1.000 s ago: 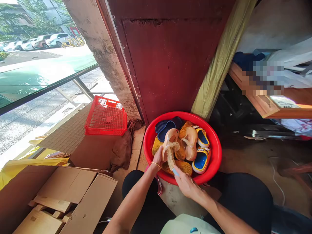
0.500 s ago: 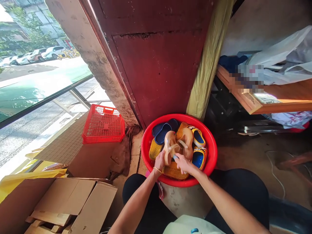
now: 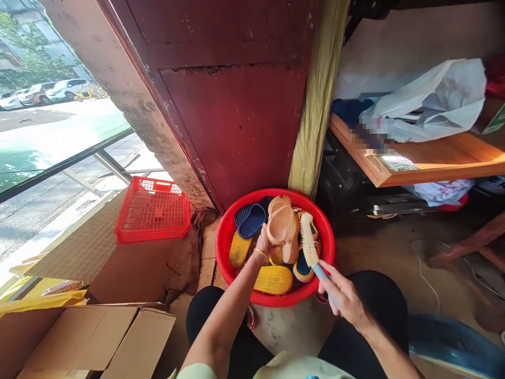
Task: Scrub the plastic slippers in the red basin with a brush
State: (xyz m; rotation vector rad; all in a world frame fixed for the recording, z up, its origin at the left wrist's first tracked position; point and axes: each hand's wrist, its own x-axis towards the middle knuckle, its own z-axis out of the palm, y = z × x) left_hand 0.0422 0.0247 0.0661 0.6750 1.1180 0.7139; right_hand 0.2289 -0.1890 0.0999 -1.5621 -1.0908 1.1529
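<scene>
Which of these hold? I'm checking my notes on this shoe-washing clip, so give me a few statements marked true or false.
1. The left hand holds a beige sandal above the red basin. True.
2. The right hand grips a sponge. False: it grips a brush by its blue handle.
3. The red crate stands left of the basin. True.
4. The basin holds only the sandal. False: blue and yellow shoes lie in it.
</scene>
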